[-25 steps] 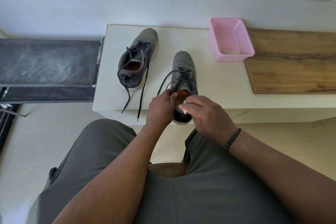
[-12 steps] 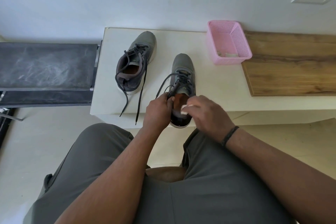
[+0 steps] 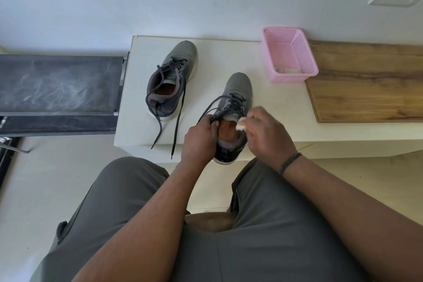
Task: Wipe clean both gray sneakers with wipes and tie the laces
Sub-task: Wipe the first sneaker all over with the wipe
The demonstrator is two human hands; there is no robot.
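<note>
Sneaker [image 3: 238, 89] of gray mesh: left hand [image 3: 199, 137] grips its collar, right hand [image 3: 265, 135] pinches crumpled wipe [image 3: 240, 123].

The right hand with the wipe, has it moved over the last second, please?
Yes: the right hand has moved up the near sneaker, from its heel opening toward the tongue.

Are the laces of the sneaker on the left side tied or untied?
Untied. The laces of the left sneaker hang loose, and their two ends trail down over the front edge of the white table.

two gray sneakers [image 3: 172, 80] [image 3: 238, 96], one wipe [image 3: 240, 122], one pink basket [image 3: 288, 54], two hands [image 3: 199, 138] [image 3: 269, 134]
</note>
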